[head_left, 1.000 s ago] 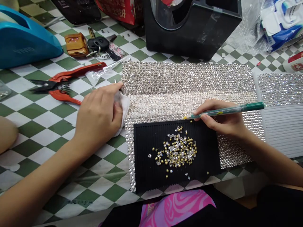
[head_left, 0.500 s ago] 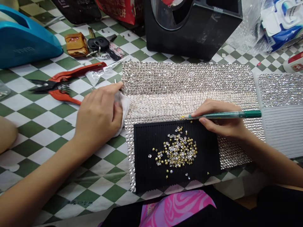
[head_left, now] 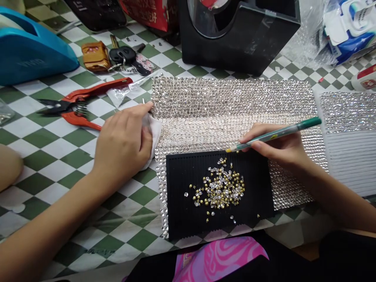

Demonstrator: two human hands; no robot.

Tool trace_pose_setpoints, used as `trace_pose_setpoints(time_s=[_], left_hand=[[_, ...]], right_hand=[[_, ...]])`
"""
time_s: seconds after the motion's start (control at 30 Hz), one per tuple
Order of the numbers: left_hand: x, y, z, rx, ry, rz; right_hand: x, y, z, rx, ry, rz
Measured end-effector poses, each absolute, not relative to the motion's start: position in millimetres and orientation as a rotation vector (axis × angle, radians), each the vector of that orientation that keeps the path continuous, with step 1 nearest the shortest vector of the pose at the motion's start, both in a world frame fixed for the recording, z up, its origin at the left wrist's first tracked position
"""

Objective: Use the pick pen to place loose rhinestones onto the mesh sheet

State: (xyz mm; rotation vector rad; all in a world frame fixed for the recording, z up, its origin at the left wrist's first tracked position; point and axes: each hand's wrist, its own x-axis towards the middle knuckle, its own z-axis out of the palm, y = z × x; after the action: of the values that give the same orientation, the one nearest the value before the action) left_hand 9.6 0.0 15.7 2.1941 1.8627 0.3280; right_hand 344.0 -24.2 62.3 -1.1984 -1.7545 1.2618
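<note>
My right hand (head_left: 277, 145) is closed around a green pen (head_left: 279, 133) with a yellow tip. That tip is just above the upper edge of a black ridged tray (head_left: 182, 215). A loose pile of small rhinestones (head_left: 223, 186), clear on one face and gold on the other, lies on the tray. Under the tray spreads a sheet of rhinestone mesh (head_left: 235, 96), with a paler band across its middle. My left hand (head_left: 122, 137) rests at the sheet's left edge, its fingers curled on a crumpled white tissue (head_left: 154, 131). A thin pointed end shows by its index finger.
Red-handled cutters (head_left: 79, 102) lie to the left, below keys (head_left: 125, 55) and a brown case (head_left: 95, 56). A black tape dispenser (head_left: 229, 51) stands behind the sheet, a blue dispenser (head_left: 38, 55) at the far left. Another rhinestone sheet (head_left: 349, 113) lies to the right.
The pen has tilted, its green end rising and its tip dropping slightly toward the tray's edge. My right hand has turned with it. My left hand has stayed in place.
</note>
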Motion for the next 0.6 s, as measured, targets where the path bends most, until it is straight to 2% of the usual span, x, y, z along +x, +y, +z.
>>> trace_pose_setpoints(time_s=[0.1,0.3,0.6], left_hand=[[9,0,13,2.198,1.859,0.343],[7,0,11,2.183,1.844,0.38],[12,-2,23,2.124,1.801,0.372]], right_hand=[[345,-25,61,-1.191,-1.636,1.302],[343,-23,64,-1.198,-1.742,1.192],[333,-13,71,-0.957,-2.319,0.884]])
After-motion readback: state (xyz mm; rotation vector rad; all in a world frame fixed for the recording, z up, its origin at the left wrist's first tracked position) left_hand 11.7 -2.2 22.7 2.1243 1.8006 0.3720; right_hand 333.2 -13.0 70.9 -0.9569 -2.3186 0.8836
